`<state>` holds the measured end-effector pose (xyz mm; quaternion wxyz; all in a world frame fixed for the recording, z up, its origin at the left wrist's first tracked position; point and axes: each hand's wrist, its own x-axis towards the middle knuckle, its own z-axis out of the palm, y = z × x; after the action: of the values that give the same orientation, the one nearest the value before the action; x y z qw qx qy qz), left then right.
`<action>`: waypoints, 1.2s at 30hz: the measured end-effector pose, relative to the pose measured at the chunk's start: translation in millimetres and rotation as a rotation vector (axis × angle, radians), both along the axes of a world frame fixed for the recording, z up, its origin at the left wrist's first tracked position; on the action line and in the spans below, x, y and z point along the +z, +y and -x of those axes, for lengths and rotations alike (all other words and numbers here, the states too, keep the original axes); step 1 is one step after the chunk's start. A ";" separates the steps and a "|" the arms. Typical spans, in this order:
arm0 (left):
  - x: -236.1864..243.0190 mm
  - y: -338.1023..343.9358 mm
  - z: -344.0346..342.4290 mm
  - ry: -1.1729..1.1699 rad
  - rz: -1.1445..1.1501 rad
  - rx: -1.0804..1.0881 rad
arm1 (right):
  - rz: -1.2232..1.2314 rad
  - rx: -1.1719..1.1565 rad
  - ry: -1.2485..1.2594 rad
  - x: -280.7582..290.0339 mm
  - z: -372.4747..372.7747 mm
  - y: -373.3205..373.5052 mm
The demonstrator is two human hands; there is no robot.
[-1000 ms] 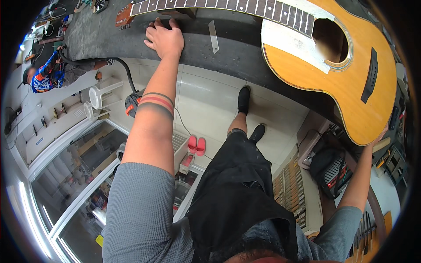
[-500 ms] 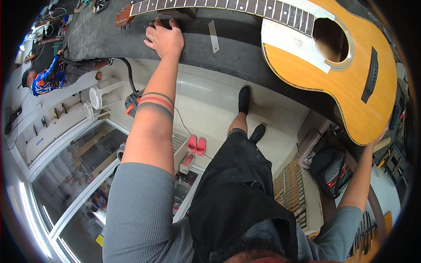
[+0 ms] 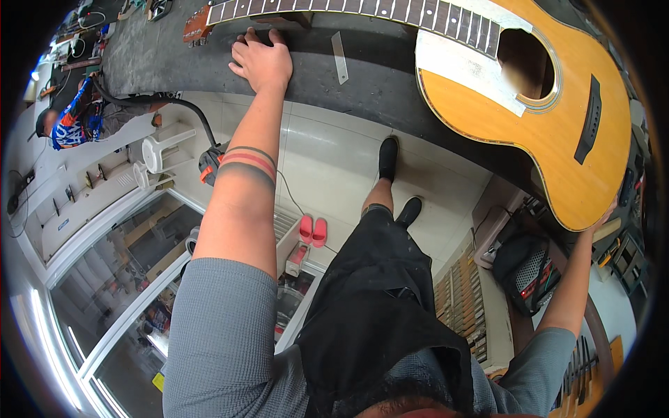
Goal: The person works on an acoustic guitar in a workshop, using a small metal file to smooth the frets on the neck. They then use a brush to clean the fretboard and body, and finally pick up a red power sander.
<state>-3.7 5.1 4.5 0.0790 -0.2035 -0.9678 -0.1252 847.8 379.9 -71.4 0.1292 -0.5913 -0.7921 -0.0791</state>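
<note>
An acoustic guitar (image 3: pixel 467 122) lies face up across the bench, its neck running left and its body at the right. White paper-like sheets (image 3: pixel 453 66) cover the top around the fretboard's end and beside the soundhole; no strings show. My left hand (image 3: pixel 263 61) lies on the dark bench just below the neck, near the headstock (image 3: pixel 196 26), fingers spread and holding nothing. At the guitar's lower right edge is my right hand (image 3: pixel 603 217), mostly hidden behind the body, its fingers out of sight. A thin metal strip with a hole (image 3: pixel 339 58) lies between neck and bench edge.
At the far left another person (image 3: pixel 73 125) works by a black hose (image 3: pixel 198 111). White plastic chairs (image 3: pixel 164 150) stand below. A black bag (image 3: pixel 526 272) hangs under the bench, beside a rack of narrow pieces (image 3: pixel 463 306). Pink clogs (image 3: pixel 313 230) sit on the floor.
The other person has shifted their arm and body slightly, and the black hose has swung up in a wider arc. My hands and the guitar stay where they were.
</note>
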 end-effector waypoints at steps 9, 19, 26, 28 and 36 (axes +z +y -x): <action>0.6 -0.6 0.5 0.001 0.002 -0.001 | -0.011 0.054 0.018 -0.1 -1.6 1.5; 1.8 3.8 -2.5 -0.011 -0.010 0.005 | 0.007 0.057 -0.001 8.8 6.3 -3.3; -6.4 -15.0 1.1 0.091 -0.125 -0.047 | -0.087 -0.051 -0.104 11.3 29.3 -4.1; 9.1 -19.8 -29.3 0.042 -0.164 -0.040 | -0.021 -0.099 -0.025 13.5 55.1 -26.0; 52.7 12.8 -164.9 -0.293 -0.057 -0.055 | 0.038 -0.164 0.046 45.5 80.5 -37.5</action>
<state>161.1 17.9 57.1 -0.0608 -0.2070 -0.9591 -0.1833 767.3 342.4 -25.9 0.1291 -0.6582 -0.7392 -0.0607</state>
